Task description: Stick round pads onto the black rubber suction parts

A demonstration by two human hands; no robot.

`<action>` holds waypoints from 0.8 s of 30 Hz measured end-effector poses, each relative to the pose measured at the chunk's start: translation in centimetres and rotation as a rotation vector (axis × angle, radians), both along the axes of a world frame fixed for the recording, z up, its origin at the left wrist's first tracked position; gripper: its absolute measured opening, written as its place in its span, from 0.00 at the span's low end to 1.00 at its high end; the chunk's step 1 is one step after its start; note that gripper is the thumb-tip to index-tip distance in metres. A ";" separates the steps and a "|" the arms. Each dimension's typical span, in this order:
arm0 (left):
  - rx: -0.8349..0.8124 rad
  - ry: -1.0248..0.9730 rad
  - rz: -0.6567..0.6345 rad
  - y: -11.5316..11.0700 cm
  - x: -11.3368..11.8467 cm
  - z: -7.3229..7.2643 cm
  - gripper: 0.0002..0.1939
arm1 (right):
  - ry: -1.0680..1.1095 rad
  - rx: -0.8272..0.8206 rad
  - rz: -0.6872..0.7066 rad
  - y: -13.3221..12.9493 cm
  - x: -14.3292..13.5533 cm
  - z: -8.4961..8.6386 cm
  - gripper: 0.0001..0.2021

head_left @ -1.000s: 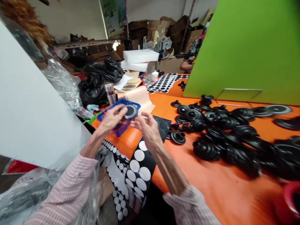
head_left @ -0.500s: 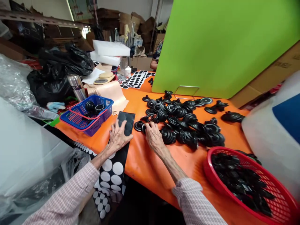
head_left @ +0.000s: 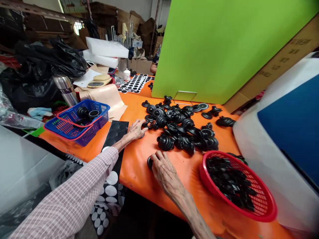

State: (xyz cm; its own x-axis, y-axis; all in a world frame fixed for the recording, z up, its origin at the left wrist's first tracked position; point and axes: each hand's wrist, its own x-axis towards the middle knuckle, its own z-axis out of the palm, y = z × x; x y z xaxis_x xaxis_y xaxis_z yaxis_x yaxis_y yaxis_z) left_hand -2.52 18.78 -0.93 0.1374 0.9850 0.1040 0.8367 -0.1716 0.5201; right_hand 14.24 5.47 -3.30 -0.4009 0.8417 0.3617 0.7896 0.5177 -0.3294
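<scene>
My right hand (head_left: 165,171) has its fingers closed on a round black part (head_left: 150,163) near the front of the orange table (head_left: 139,166). Further back, my left hand (head_left: 136,130) is at the left edge of the pile of black parts (head_left: 174,122), fingers curled down over a dark piece that is mostly hidden. A black sticker sheet (head_left: 116,131) lies left of that hand, partly under my forearm. Its lower part, with pale round spots, hangs over the table's front edge.
A blue basket (head_left: 99,108) with a few black parts stands at the left. A red basket (head_left: 267,217) full of black pieces is at the right. Behind the pile rises a green board (head_left: 211,49). Someone's arm (head_left: 153,68) shows beside it.
My left hand has left the black sheet and moved right to the pile's edge. My right hand has come back from the pile toward the front with a black part. The view has shifted right.
</scene>
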 end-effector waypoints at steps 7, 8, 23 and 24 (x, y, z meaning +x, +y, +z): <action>-0.034 -0.050 0.020 -3.1 1.2 -1.4 0.18 | 0.228 -0.110 -0.050 -1.7 0.7 0.6 0.10; -0.041 -0.050 0.010 -4.1 1.5 -1.3 0.18 | 0.280 -0.110 -0.108 -1.3 1.0 0.7 0.10; -0.053 0.008 -0.209 -4.5 6.4 2.1 0.20 | 0.332 0.122 -0.272 3.2 2.5 -2.5 0.14; -0.060 0.008 -0.226 -4.6 6.3 2.3 0.19 | 0.358 0.123 -0.234 3.1 2.3 -2.3 0.13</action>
State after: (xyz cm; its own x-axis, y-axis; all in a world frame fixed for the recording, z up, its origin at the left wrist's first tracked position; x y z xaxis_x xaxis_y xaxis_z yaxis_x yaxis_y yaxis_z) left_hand 3.81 14.16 1.33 0.3554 0.9337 0.0442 0.7847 -0.3237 0.5286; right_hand 16.57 8.60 -5.64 -0.0357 0.8372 0.5458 0.7377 0.3905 -0.5507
